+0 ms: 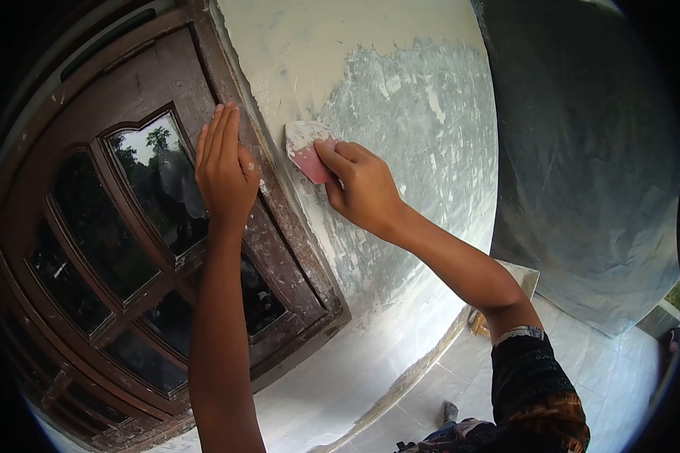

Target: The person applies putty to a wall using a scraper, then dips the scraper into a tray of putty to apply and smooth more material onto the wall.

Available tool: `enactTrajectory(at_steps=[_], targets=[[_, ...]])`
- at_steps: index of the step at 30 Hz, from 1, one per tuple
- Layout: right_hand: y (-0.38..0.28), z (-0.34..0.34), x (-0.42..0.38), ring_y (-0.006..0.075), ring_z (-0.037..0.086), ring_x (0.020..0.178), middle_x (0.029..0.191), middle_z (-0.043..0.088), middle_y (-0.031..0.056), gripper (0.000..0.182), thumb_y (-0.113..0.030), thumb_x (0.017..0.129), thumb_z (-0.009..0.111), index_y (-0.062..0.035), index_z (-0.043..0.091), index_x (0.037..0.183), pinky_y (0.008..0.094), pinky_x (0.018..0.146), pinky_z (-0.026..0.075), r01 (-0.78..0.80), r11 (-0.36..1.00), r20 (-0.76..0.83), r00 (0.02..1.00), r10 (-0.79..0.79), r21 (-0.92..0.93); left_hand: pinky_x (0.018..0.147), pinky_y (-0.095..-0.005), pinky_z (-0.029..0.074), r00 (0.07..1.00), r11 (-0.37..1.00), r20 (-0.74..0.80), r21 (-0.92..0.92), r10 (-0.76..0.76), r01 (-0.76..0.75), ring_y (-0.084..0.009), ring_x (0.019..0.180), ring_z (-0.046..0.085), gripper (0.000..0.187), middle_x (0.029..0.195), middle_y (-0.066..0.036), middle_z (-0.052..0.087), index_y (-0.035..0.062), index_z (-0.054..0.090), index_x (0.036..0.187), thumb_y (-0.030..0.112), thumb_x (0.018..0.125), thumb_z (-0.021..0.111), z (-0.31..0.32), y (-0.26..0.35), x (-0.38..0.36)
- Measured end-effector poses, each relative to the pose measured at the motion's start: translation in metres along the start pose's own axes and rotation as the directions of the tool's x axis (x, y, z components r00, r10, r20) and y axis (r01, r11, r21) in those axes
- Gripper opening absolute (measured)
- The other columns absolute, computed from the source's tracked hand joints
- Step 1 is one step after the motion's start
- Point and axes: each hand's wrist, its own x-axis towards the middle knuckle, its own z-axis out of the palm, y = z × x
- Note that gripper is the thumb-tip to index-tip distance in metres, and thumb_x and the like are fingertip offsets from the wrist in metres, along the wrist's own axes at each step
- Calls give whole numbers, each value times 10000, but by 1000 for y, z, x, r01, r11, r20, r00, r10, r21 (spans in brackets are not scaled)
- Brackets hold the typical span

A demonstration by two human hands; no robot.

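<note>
My right hand [361,181] pinches a pink putty scraper [310,160] whose upper part is coated in pale putty. The scraper lies against the wall [408,143], close to the edge of the brown wooden window frame [287,230]. Around it the wall is cream above and patchy grey with white smears below. On the left, my left hand [227,170] is at the window frame, fingers stretched out side by side and nothing visible in it. A whitish spot marks its thumb. Whether its palm touches the wood cannot be seen.
Dark glass panes [155,174] fill the window at left. A large dark grey sheet [582,166] hangs on the right. Below are pale floor tiles [574,347], and a small yellowish object [478,323] lies near the wall's foot.
</note>
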Motion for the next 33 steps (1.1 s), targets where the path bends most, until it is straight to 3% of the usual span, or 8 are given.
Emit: enactTrajectory(at_steps=[7, 11, 14, 16, 20, 23, 28, 33], targets=[[43, -12, 99, 354, 641, 822, 822, 622, 158, 271, 5, 739, 633, -9, 636, 1010, 453, 677, 530, -126, 991, -179, 977, 115, -49, 1138, -495, 375, 1000, 1000, 3, -1, -6, 6, -317, 1336, 538, 505, 1387, -157, 605, -21, 573, 1353, -25, 877, 404, 2, -3, -2], [45, 23, 52, 364, 646, 844, 918, 637, 157, 384, -6, 820, 628, -17, 569, 1200, 456, 705, 552, -31, 970, -131, 991, -1, -241, 1136, -493, 378, 1000, 1000, -2, -9, -5, 5, -316, 1333, 542, 497, 1383, -156, 609, -18, 581, 1347, -25, 879, 413, 2, -3, -2], [-1, 3, -1, 328, 661, 806, 880, 633, 140, 461, -1, 740, 665, 16, 620, 1198, 429, 665, 561, 46, 998, 23, 999, -45, -43, 1153, -477, 374, 1000, 1000, 21, 4, -22, 22, -293, 1336, 542, 475, 1373, -154, 618, -27, 593, 1326, -7, 882, 424, -2, 1, 0], [2, -9, 15, 332, 657, 756, 825, 625, 135, 433, -5, 739, 676, -6, 643, 1171, 430, 649, 543, 4, 999, -66, 998, -1, 46, 1154, -478, 372, 1000, 1000, 11, 11, -17, 17, -292, 1336, 542, 475, 1372, -155, 618, -27, 593, 1326, -5, 882, 426, 0, -3, 1], [57, -17, 88, 363, 655, 762, 846, 648, 150, 327, -16, 770, 650, -24, 648, 1097, 450, 657, 531, -133, 979, -247, 965, 92, -154, 1156, -478, 368, 1000, 1000, 9, 19, -4, 4, -290, 1338, 541, 473, 1368, -155, 620, -28, 593, 1325, -1, 881, 431, 2, -3, -2], [85, -2, 93, 373, 657, 780, 870, 653, 160, 302, -15, 782, 632, -8, 628, 1083, 461, 671, 541, -110, 954, -122, 989, 79, -279, 1155, -476, 372, 1000, 1000, 6, 20, 1, -1, -289, 1337, 542, 470, 1366, -154, 622, -28, 595, 1323, -2, 884, 428, 2, -3, -2], [18, -2, 10, 336, 666, 819, 869, 640, 140, 446, 10, 737, 654, 3, 619, 1181, 433, 697, 564, -10, 997, 35, 999, 12, -71, 1145, -486, 377, 1000, 1000, 8, 20, -2, 2, -305, 1332, 544, 482, 1371, -159, 617, -25, 589, 1333, -15, 881, 421, 2, -3, -3], [47, -19, 77, 367, 654, 760, 817, 640, 154, 279, -18, 760, 629, -16, 644, 1038, 441, 658, 532, -132, 991, -196, 973, 122, -36, 1136, -497, 382, 1000, 1000, 12, 21, 9, -9, -323, 1326, 546, 489, 1371, -167, 614, -22, 588, 1338, -26, 877, 423, 3, -4, -4]])
